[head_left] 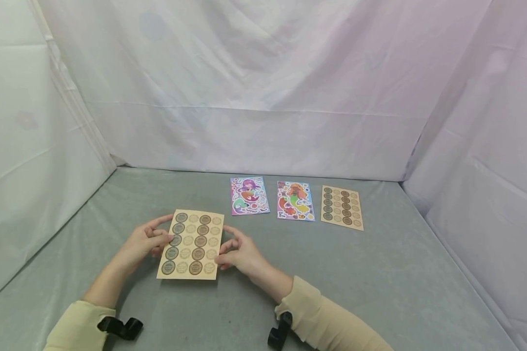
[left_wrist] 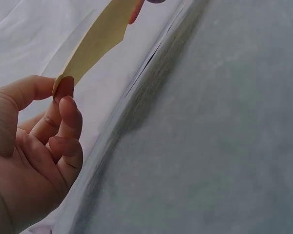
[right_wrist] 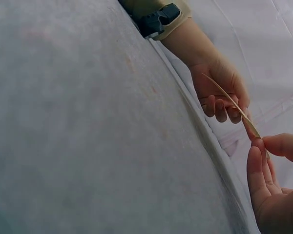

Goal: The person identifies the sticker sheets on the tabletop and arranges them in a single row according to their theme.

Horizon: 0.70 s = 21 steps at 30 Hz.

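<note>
A tan sticker sheet [head_left: 192,247] with rows of round dark and light stickers is held up above the table, its printed side toward the head camera. My left hand [head_left: 147,242] pinches its left edge between thumb and fingers. On the opposite edge, my right hand [head_left: 241,252] pinches the sheet the same way. The left wrist view shows the sheet [left_wrist: 95,44] slightly bowed, with the left hand [left_wrist: 39,141] gripping its near edge. Seen almost edge-on in the right wrist view, the sheet [right_wrist: 233,103] spans between both hands.
Toward the back of the grey table [head_left: 316,273] lie a purple mermaid sticker sheet [head_left: 249,196], a second colourful mermaid sheet [head_left: 296,201] and another tan round-sticker sheet [head_left: 342,207], side by side. White cloth [head_left: 263,131] hangs behind and at both sides.
</note>
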Each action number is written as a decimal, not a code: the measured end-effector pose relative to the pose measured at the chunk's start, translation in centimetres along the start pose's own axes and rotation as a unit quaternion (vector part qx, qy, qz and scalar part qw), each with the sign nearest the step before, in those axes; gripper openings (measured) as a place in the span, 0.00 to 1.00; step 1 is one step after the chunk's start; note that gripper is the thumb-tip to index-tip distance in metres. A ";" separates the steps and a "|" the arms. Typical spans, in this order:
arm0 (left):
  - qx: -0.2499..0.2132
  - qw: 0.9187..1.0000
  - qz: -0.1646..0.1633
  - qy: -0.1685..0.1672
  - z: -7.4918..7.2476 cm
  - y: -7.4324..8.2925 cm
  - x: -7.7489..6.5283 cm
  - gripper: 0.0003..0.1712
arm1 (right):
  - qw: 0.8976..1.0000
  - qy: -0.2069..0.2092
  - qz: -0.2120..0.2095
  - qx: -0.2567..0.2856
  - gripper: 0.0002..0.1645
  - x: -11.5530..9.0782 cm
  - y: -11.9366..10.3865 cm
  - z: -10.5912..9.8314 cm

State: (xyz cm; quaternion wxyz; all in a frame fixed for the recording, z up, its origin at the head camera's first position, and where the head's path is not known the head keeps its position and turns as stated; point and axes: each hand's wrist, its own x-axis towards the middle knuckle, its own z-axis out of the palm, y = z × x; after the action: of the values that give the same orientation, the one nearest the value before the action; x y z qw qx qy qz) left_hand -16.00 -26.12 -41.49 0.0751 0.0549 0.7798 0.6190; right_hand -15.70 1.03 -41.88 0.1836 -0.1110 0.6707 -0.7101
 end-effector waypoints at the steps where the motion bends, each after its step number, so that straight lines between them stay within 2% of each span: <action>1: 0.003 1.000 0.001 -0.002 0.0 0.0 0.0 0.40 | 1.000 0.002 0.001 -0.001 0.50 0.1 0.1 0.1; 8: 0.018 1.000 -0.006 -0.003 -0.4 -0.1 -0.1 0.42 | 1.000 0.013 0.017 -0.010 0.50 0.2 0.4 0.5; 21: 0.038 0.999 -0.023 -0.015 -0.9 -0.1 -0.2 0.41 | 1.000 -0.008 0.018 -0.011 0.50 0.2 0.6 1.1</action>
State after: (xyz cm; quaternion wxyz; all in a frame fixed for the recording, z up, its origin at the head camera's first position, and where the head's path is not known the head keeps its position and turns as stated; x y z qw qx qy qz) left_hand -15.99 -27.02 -41.41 0.0989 0.0492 0.8029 0.5858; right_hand -15.38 -0.11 -42.44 0.2000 -0.1069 0.6789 -0.6983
